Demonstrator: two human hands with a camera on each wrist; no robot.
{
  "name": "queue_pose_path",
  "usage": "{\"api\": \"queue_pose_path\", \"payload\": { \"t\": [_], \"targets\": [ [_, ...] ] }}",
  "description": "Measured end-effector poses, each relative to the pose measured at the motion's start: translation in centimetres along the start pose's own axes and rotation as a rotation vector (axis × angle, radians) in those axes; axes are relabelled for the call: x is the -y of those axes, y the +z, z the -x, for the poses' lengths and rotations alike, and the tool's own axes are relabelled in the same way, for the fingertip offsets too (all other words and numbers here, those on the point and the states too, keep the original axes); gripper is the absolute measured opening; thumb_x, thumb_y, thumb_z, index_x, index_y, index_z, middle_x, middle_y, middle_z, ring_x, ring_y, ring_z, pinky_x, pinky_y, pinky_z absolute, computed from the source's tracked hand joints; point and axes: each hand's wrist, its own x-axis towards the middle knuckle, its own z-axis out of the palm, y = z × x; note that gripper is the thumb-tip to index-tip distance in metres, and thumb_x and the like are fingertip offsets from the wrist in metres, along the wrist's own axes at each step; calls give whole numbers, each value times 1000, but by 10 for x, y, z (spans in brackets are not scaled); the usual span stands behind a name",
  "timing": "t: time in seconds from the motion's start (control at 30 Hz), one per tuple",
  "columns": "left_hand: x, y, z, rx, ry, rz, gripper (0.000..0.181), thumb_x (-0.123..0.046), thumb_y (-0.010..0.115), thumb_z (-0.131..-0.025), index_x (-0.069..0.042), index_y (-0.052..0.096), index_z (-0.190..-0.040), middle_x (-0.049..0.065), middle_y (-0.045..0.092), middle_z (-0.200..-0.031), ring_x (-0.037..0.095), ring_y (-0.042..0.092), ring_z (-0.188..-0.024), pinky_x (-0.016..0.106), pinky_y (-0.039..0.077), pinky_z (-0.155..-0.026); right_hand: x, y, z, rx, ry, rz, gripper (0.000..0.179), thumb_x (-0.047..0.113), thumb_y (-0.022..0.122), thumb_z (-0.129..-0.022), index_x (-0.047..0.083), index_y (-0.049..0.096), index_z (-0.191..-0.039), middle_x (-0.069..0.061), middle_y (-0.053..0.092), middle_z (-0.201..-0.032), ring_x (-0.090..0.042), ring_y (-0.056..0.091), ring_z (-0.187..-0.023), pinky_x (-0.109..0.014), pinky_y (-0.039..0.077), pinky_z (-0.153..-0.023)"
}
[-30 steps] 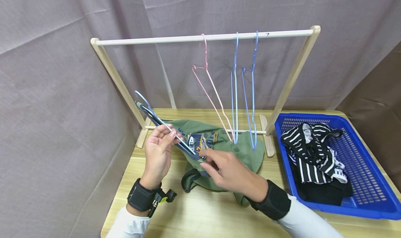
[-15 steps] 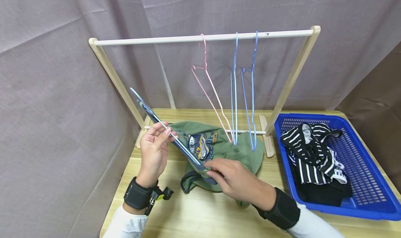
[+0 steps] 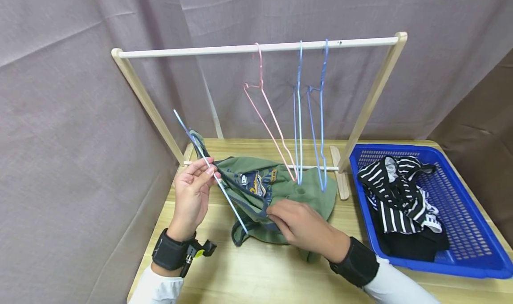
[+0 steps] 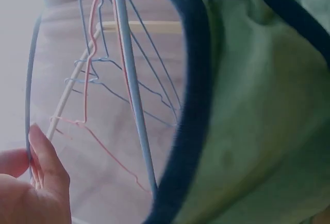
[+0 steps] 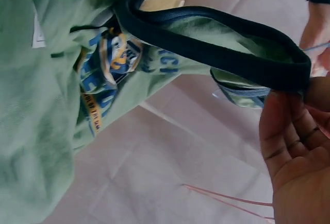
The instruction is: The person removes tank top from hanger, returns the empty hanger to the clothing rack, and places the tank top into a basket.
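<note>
My left hand (image 3: 192, 192) pinches a light-blue wire hanger (image 3: 230, 201), seen nearly edge-on and slanting from upper left to lower right. A green shirt (image 3: 308, 192) with navy trim and a printed badge lies under and beside it. The shirt's upper-left trim overlaps the hanger near its hook end. With thumb and fingertips, my right hand (image 3: 298, 224) holds the navy-trimmed edge, which stands apart from the hanger's lower end. In the left wrist view one hanger bar (image 4: 135, 90) passes behind the trim (image 4: 193, 80). The right wrist view shows the trim (image 5: 216, 59) stretched into a long loop.
Behind the hands stands a rack with a white rail (image 3: 180, 52) and wooden legs. A pink hanger (image 3: 272, 117) and two blue hangers (image 3: 322, 126) hang from it. At right, a blue basket (image 3: 477, 219) holds striped and black clothes (image 3: 401, 206).
The hanger's lower end has swung down and left, away from the trim in my right hand. That hand has shifted slightly right and down, and the neck opening has widened.
</note>
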Motion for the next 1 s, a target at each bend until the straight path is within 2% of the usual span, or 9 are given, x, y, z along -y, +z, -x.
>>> {"api": "queue_pose_path", "payload": {
  "t": [0.1,0.2,0.3,0.37,0.53,0.77,1.0],
  "targets": [
    [3,-8,6,38,-11,-46,34,16,54,-100,-9,76,-108,0,74,-92,11,72,-76,22,63,-74,-6,9,-2,24,38,35,11,4,73,-97,11,74,-104,5,68,-88,-5,63,-77,-20,58,-69],
    [6,-20,11,91,-1,-91,32,15,54,-100,-7,75,-112,-1,74,-92,10,72,-77,22,63,-74,-11,20,-5,51,70,78,8,7,74,-97,13,73,-102,5,70,-89,-7,66,-79,-22,60,-70],
    [7,-31,15,155,13,-124,28,16,54,-100,1,73,-116,-1,73,-94,9,72,-78,22,63,-74,-16,32,-7,119,125,124,5,11,73,-99,15,74,-101,5,72,-90,-9,69,-82,-24,61,-71],
    [7,-38,17,203,16,-152,29,16,54,-100,2,72,-117,-1,73,-94,8,72,-78,22,64,-74,-19,41,-6,178,170,147,4,13,73,-101,17,73,-99,6,73,-89,-10,70,-81,-24,61,-68],
    [7,-47,20,307,13,-214,34,16,54,-100,-5,75,-116,-3,76,-93,6,73,-78,21,63,-72,-25,58,4,274,226,153,3,15,74,-99,17,75,-97,5,73,-88,-13,71,-80,-26,60,-65],
    [7,-53,20,390,26,-217,30,17,53,-100,3,73,-117,-4,78,-94,6,73,-79,22,63,-71,-29,63,11,281,230,123,6,13,77,-97,15,79,-101,3,77,-95,-14,74,-86,-31,64,-73],
    [7,-53,21,404,7,-228,41,18,53,-99,-11,77,-116,-3,78,-93,5,73,-78,22,64,-71,-30,61,10,286,250,101,5,15,77,-98,14,80,-101,2,77,-94,-14,74,-87,-30,65,-74]
  ]
}}
